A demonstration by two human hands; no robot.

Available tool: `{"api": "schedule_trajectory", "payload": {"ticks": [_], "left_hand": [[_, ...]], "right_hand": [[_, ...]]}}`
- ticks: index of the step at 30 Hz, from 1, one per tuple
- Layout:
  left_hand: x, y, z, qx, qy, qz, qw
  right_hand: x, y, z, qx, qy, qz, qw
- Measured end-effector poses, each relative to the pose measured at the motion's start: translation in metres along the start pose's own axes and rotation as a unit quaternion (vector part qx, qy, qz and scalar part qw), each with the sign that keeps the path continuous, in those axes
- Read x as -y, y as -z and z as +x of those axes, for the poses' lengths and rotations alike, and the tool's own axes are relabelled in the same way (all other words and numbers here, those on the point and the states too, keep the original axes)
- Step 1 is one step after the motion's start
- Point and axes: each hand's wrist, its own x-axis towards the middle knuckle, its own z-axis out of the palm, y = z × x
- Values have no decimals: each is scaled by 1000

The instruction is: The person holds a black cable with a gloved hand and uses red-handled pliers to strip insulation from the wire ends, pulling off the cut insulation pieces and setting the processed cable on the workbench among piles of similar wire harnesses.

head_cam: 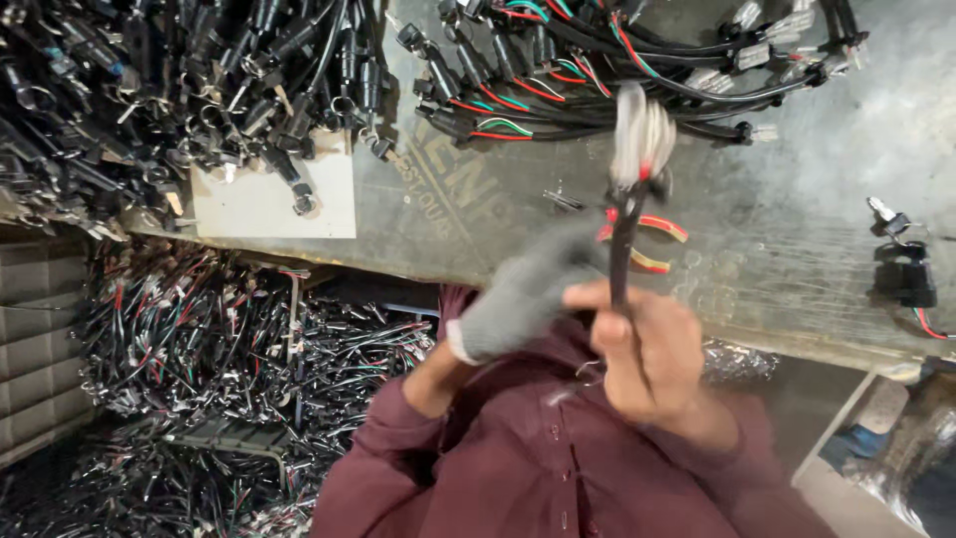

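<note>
My right hand [645,351], bare, is closed around a black cable [622,254] and holds it upright over the metal table [777,209]. The cable's top end carries a pale connector [640,134] with red wire below it, all blurred by motion. My left hand [520,296] wears a grey knit glove; its fingers reach the same cable just above the right hand and seem to grip it, though blur hides the fingertips. Both maroon sleeves come up from the bottom of the view.
Black switch-and-cable assemblies [149,100] are heaped at the table's top left, partly on a white board [274,204]. A bundle of harnesses with red and green wires [597,70] lies top centre. A black lock unit [904,271] sits far right. Wire scraps [249,349] cover the floor beside grey crates [40,329].
</note>
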Motion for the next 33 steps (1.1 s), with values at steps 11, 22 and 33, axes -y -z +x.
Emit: {"api": "schedule_trajectory", "payload": {"ticks": [11,22,33], "left_hand": [[-20,1,8,-113,97,-291,945],[-64,-38,3,151,97,-214,960],[-83,31,37,67,-4,171,983]], "right_hand": [[-29,-6,30,131,-51,-48,989],[24,27,50,-191,11,448,873],[-12,59,82,-175,62,511,839]]}}
